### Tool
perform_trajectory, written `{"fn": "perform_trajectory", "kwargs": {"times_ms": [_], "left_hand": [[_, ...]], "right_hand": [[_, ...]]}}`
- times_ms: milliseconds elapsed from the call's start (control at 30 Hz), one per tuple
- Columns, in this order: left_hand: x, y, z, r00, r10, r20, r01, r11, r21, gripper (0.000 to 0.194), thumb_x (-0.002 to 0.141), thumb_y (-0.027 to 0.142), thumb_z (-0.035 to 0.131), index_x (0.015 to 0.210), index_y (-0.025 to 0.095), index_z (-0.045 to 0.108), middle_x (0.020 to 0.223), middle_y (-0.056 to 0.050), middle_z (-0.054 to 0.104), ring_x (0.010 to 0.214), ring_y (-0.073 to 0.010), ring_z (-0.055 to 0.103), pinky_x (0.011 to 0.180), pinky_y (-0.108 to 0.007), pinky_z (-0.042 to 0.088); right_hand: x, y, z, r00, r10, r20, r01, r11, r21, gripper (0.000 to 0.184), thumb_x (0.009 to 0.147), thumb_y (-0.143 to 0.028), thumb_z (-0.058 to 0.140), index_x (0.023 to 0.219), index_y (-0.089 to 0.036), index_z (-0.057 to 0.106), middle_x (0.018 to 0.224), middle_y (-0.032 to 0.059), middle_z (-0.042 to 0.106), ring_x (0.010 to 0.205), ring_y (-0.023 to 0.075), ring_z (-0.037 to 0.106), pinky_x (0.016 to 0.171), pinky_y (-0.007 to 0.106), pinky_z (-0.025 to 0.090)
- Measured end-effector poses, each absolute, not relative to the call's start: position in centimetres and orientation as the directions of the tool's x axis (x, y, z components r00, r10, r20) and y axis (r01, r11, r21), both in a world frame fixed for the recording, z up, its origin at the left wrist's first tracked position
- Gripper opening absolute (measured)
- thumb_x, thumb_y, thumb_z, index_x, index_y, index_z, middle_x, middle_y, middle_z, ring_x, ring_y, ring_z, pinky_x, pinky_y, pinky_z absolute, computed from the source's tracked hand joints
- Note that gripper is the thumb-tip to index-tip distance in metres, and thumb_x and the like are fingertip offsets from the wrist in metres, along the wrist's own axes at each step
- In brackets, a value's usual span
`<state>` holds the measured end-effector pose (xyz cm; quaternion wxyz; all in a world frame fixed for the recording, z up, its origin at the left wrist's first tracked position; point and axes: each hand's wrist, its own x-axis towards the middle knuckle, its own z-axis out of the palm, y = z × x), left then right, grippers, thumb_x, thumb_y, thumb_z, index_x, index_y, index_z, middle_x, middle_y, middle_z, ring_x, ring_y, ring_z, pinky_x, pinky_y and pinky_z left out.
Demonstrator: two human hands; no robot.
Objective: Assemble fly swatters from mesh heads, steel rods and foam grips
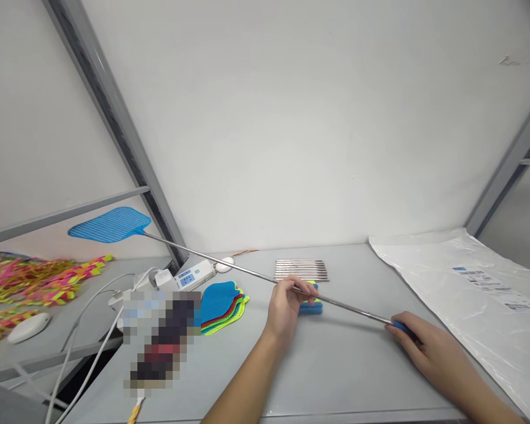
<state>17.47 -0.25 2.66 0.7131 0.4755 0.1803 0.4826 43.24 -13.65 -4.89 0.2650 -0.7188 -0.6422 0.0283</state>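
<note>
We hold a long, silver-and-blue metal-shafted fly swatter (194, 252) aslant above the flat grey table (335, 371), its blue slatted head (110, 225) far left. Our left hand (286, 303) curls round the shaft (247, 271); our right hand (419, 338) grips the blue handle (401, 325). Ideally, we support the shaft lightly, avoiding bending.

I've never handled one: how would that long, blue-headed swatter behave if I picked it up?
The swatter: its metal shaft is probably stiff, as it runs straight beyond the left hand. The blue head looks thin and slotted, so likely light and bendy. Held only by its handle, it might dip, since the head sits far out.
</note>
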Motion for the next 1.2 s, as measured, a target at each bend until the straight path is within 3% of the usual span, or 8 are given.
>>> {"fn": "perform_trajectory", "kwargs": {"times_ms": [367, 567, 667, 767, 933, 1067, 1200], "left_hand": [[17.4, -1.0, 3.0, 0.531, 0.786, 0.318, -0.459, -0.049, 0.887, 0.036, 0.089, 0.024, 0.034, 0.07, 0.015, 0.064, 0.078, -0.009, 0.065, 0.074, -0.0191, 0.057, 0.077, -0.034, 0.045], [17.7, -0.4, 3.0, 0.535, 0.785, 0.314, -0.451, -0.049, 0.891, 0.037, 0.092, 0.036, 0.037, 0.074, 0.015, 0.062, 0.086, -0.012, 0.069, 0.075, -0.0204, 0.06, 0.07, -0.034, 0.047], [17.7, -0.2, 3.0, 0.528, 0.796, 0.296, -0.425, -0.054, 0.904, 0.041, 0.093, 0.043, 0.035, 0.076, 0.016, 0.061, 0.099, -0.013, 0.07, 0.081, -0.0211, 0.062, 0.075, -0.036, 0.048], [18.1, -1.0, 3.0, 0.56, 0.785, 0.266, -0.304, -0.104, 0.947, 0.043, 0.094, 0.046, 0.036, 0.082, 0.017, 0.065, 0.116, -0.013, 0.067, 0.104, -0.0244, 0.06, 0.091, -0.039, 0.045], [19.6, -3.2, 3.1, 0.657, 0.7, 0.279, -0.242, -0.154, 0.958, 0.036, 0.095, 0.039, 0.039, 0.106, 0.02, 0.068, 0.13, -0.009, 0.059, 0.126, -0.0238, 0.048, 0.111, -0.04, 0.027], [18.7, -2.5, 3.3, 0.586, 0.755, 0.293, -0.241, -0.183, 0.953, 0.035, 0.092, 0.042, 0.046, 0.104, 0.02, 0.07, 0.121, -0.01, 0.064, 0.116, -0.0258, 0.055, 0.106, -0.04, 0.035], [16.8, -0.2, 3.5, 0.349, 0.871, 0.346, -0.323, -0.235, 0.917, 0.05, 0.093, 0.053, 0.036, 0.098, 0.017, 0.07, 0.101, -0.011, 0.069, 0.089, -0.023, 0.063, 0.088, -0.037, 0.046]], "right_hand": [[43.0, -13.7, -4.6, 0.183, 0.949, 0.258, 0.926, -0.078, -0.37, 0.029, 0.094, -0.047, 0.04, 0.08, -0.026, 0.053, 0.071, -0.0009, 0.063, 0.064, 0.0174, 0.06, 0.059, 0.028, 0.041], [42.8, -13.2, -4.7, 0.167, 0.94, 0.297, 0.963, -0.09, -0.255, 0.031, 0.095, -0.045, 0.037, 0.075, -0.025, 0.046, 0.064, -0.002, 0.06, 0.057, 0.0169, 0.058, 0.055, 0.027, 0.036], [42.6, -13.0, -4.9, 0.137, 0.922, 0.362, 0.984, -0.085, -0.157, 0.028, 0.095, -0.042, 0.037, 0.075, -0.025, 0.045, 0.061, -0.0016, 0.06, 0.054, 0.0182, 0.058, 0.052, 0.028, 0.034], [41.2, -12.4, -4.8, 0.095, 0.91, 0.403, 0.992, -0.053, -0.114, 0.027, 0.095, -0.04, 0.037, 0.074, -0.024, 0.043, 0.059, -0.0015, 0.06, 0.052, 0.0185, 0.058, 0.05, 0.028, 0.032], [37.5, -10.9, -3.8, 0.077, 0.915, 0.396, 0.974, 0.015, -0.225, 0.028, 0.098, -0.037, 0.033, 0.073, -0.024, 0.04, 0.059, -0.0025, 0.059, 0.049, 0.0158, 0.057, 0.048, 0.026, 0.032], [36.7, -10.5, -3.3, 0.068, 0.914, 0.399, 0.975, 0.024, -0.221, 0.029, 0.098, -0.038, 0.033, 0.073, -0.024, 0.04, 0.059, -0.0024, 0.058, 0.05, 0.0152, 0.055, 0.049, 0.026, 0.031], [37.5, -10.8, -3.6, 0.098, 0.916, 0.389, 0.982, -0.025, -0.187, 0.029, 0.097, -0.04, 0.035, 0.074, -0.024, 0.041, 0.06, -0.003, 0.058, 0.052, 0.0155, 0.055, 0.05, 0.026, 0.03]]}}
